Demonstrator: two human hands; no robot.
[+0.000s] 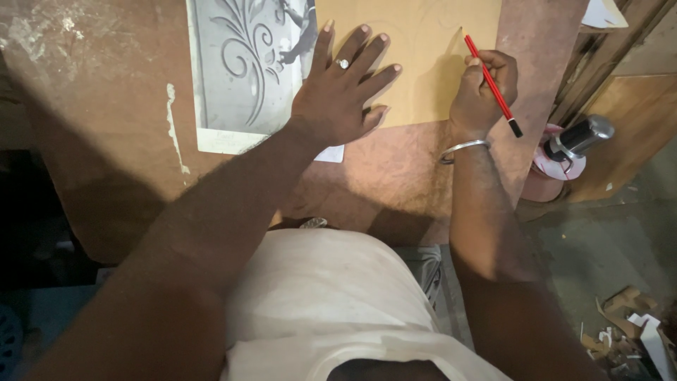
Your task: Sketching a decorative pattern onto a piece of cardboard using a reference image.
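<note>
The right hand (483, 88) is clamped around a red pencil (491, 85), its tip touching the tan board (416, 49) beside faint drawn curves. The left hand (342, 88) lies flat with fingers spread, half on the board's left edge, pinning it to the worktop (106, 106). Just left lies a grey printed scroll pattern sheet (240, 70), within easy view for reference.
</note>
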